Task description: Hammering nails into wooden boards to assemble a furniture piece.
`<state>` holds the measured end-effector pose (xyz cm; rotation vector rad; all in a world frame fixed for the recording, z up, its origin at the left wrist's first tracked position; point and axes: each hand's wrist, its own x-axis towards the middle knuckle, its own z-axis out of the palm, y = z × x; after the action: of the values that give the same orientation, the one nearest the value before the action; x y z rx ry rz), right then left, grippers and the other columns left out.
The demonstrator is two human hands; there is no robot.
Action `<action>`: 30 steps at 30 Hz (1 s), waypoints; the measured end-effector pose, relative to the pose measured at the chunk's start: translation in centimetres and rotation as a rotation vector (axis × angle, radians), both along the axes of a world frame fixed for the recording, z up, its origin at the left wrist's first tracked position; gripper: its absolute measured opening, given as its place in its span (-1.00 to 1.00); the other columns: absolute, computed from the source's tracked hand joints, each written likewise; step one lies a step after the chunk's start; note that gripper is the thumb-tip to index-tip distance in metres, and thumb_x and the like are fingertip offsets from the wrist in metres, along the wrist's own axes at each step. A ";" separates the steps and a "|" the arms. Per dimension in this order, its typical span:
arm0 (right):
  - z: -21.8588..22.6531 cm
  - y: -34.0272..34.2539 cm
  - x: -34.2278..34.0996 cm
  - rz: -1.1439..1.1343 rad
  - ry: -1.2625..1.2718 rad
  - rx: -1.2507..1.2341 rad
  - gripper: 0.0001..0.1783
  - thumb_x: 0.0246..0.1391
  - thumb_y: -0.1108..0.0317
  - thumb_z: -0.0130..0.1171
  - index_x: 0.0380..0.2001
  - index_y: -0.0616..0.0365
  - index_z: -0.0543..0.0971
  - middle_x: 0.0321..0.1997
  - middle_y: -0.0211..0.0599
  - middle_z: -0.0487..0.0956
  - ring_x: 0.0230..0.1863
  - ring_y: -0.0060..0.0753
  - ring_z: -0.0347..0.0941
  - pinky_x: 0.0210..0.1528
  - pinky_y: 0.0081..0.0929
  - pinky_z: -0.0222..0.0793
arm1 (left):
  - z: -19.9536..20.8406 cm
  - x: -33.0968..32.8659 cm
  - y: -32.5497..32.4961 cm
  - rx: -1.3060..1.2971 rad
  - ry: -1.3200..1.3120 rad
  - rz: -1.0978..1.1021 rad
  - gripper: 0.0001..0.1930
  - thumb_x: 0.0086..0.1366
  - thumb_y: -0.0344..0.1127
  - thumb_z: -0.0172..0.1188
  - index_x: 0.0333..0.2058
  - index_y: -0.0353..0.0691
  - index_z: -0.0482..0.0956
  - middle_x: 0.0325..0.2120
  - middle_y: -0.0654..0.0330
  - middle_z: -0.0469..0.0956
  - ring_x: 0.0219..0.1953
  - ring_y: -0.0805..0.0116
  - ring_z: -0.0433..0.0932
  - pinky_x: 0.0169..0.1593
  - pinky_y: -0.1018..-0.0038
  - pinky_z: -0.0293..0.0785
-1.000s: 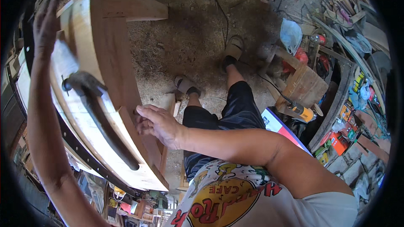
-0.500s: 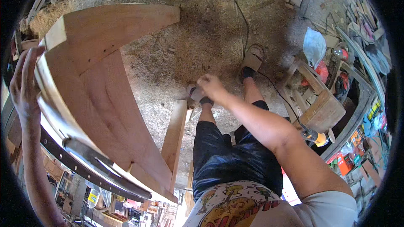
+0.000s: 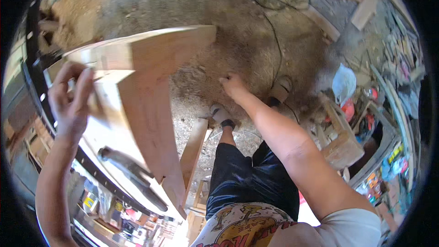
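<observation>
A large curved wooden frame (image 3: 151, 110), made of pale joined boards, stands at my left. My left hand (image 3: 71, 96) is at its upper left corner, with bent fingers hooked over the board's edge. Lower on the frame's pale outer side is a dark, elongated object (image 3: 132, 178), which I cannot identify. My right hand (image 3: 233, 86) hangs above the floor, apart from the frame, near my feet. Its fingers are curled together, and whatever they may hold is too small to make out.
A wooden plank (image 3: 194, 142) lies between the frame and my legs. A black cable (image 3: 276, 41) runs across the sawdust-covered floor (image 3: 201, 4). To the right are a wooden box-like piece (image 3: 343, 148), a pale blue plastic bag (image 3: 344, 82) and heaped scraps.
The wooden frame has tilted, bringing more of its pale outer side into view. My left hand has shifted right and down along with its corner. My right hand stays curled, slightly further right.
</observation>
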<state>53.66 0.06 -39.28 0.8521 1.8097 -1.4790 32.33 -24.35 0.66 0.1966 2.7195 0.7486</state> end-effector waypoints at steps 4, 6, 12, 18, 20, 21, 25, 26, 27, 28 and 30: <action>5.4 2.8 -4.1 0.088 -0.136 -0.187 -0.54 0.23 0.24 0.26 0.12 0.27 0.57 -0.22 -0.18 0.70 -0.32 -0.34 0.59 -0.29 -0.36 0.51 | 0.1 -0.1 1.6 -0.001 0.038 -0.009 -0.72 0.30 -0.28 0.38 -0.51 -0.24 0.51 -0.58 0.31 0.48 -0.53 0.54 0.40 -0.40 0.55 0.32; 6.6 4.5 -5.9 0.154 -0.190 -0.133 -0.54 0.25 0.26 0.23 0.14 0.29 0.56 -0.26 -0.22 0.67 -0.34 -0.35 0.57 -0.31 -0.36 0.49 | -0.7 -0.4 1.2 -0.027 0.127 -0.069 -0.65 0.23 -0.23 0.45 -0.62 -0.20 0.50 -0.62 0.25 0.50 -0.58 0.42 0.45 -0.43 0.44 0.36; 9.5 5.8 -10.8 0.000 -0.159 -0.147 -0.75 0.30 0.31 0.15 -0.07 0.25 0.55 -0.35 -0.31 0.54 -0.45 -0.39 0.50 -0.48 -0.39 0.41 | 0.3 -0.7 0.8 -0.095 0.326 -0.202 -0.58 0.09 -0.05 0.49 -0.69 -0.16 0.52 -0.62 0.11 0.51 -0.53 0.09 0.55 -0.35 0.24 0.47; 11.9 5.2 -15.2 -0.010 -0.026 -0.123 -0.84 0.29 0.31 0.17 -0.16 0.15 0.55 -0.45 -0.39 0.49 -0.60 -0.45 0.40 -0.57 -0.43 0.37 | -0.2 -0.3 0.4 -0.076 0.363 -0.195 -0.58 0.11 0.01 0.48 -0.65 -0.17 0.56 -0.58 0.15 0.55 -0.49 0.09 0.57 -0.27 0.23 0.47; 12.7 4.6 -15.4 0.044 -0.062 -0.075 -0.83 0.30 0.31 0.15 -0.14 0.14 0.55 -0.45 -0.41 0.48 -0.54 -0.46 0.41 -0.57 -0.43 0.37 | 0.4 0.4 -0.5 -0.106 0.357 -0.191 -0.57 0.11 0.03 0.46 -0.65 -0.16 0.56 -0.58 0.15 0.55 -0.48 0.09 0.58 -0.27 0.22 0.48; 10.4 7.2 -15.2 0.029 -0.042 -0.047 -0.83 0.30 0.31 0.15 -0.14 0.14 0.55 -0.45 -0.41 0.48 -0.54 -0.46 0.41 -0.57 -0.43 0.37 | 0.2 -0.2 0.3 -0.087 0.375 -0.204 -0.57 0.13 0.05 0.44 -0.64 -0.16 0.56 -0.56 0.16 0.56 -0.47 0.10 0.58 -0.25 0.24 0.48; 7.9 8.2 -13.2 0.021 -0.014 -0.008 -0.78 0.30 0.29 0.16 -0.10 0.17 0.53 -0.43 -0.38 0.49 -0.53 -0.45 0.44 -0.55 -0.39 0.37 | 0.0 -0.4 0.3 -0.076 0.371 -0.203 -0.55 0.15 0.09 0.40 -0.64 -0.16 0.58 -0.53 0.18 0.58 -0.46 0.12 0.59 -0.20 0.28 0.47; 9.5 6.7 -12.9 0.073 -0.108 -0.043 -0.77 0.29 0.28 0.17 -0.10 0.19 0.52 -0.43 -0.37 0.49 -0.52 -0.44 0.45 -0.54 -0.38 0.38 | 0.4 0.1 -0.4 -0.109 0.346 -0.205 -0.54 0.16 0.10 0.39 -0.64 -0.17 0.59 -0.52 0.18 0.58 -0.45 0.13 0.59 -0.20 0.30 0.47; 10.0 6.5 -12.6 0.073 -0.110 -0.046 -0.77 0.29 0.28 0.17 -0.10 0.19 0.52 -0.43 -0.37 0.49 -0.52 -0.44 0.45 -0.54 -0.38 0.38 | 0.6 0.1 -0.4 -0.113 0.344 -0.205 -0.54 0.16 0.10 0.39 -0.64 -0.17 0.59 -0.52 0.18 0.58 -0.45 0.13 0.59 -0.20 0.30 0.47; 10.0 6.8 -12.3 0.144 -0.122 -0.013 -0.73 0.29 0.27 0.17 -0.07 0.22 0.54 -0.41 -0.36 0.51 -0.52 -0.45 0.46 -0.53 -0.38 0.39 | 0.6 0.0 -0.1 -0.116 0.340 -0.193 -0.55 0.16 0.09 0.39 -0.63 -0.18 0.59 -0.52 0.18 0.58 -0.45 0.14 0.58 -0.20 0.30 0.46; 8.0 8.4 -11.2 0.204 -0.140 0.029 -0.70 0.30 0.26 0.16 -0.04 0.26 0.55 -0.40 -0.34 0.53 -0.51 -0.45 0.46 -0.52 -0.39 0.40 | 0.5 -0.4 0.8 -0.108 0.333 -0.188 -0.55 0.17 0.08 0.39 -0.63 -0.18 0.60 -0.52 0.18 0.58 -0.44 0.14 0.58 -0.20 0.30 0.46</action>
<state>42.47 8.49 -31.31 0.7412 1.7611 -1.2370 31.91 -23.56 1.19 0.5907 2.9846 0.5543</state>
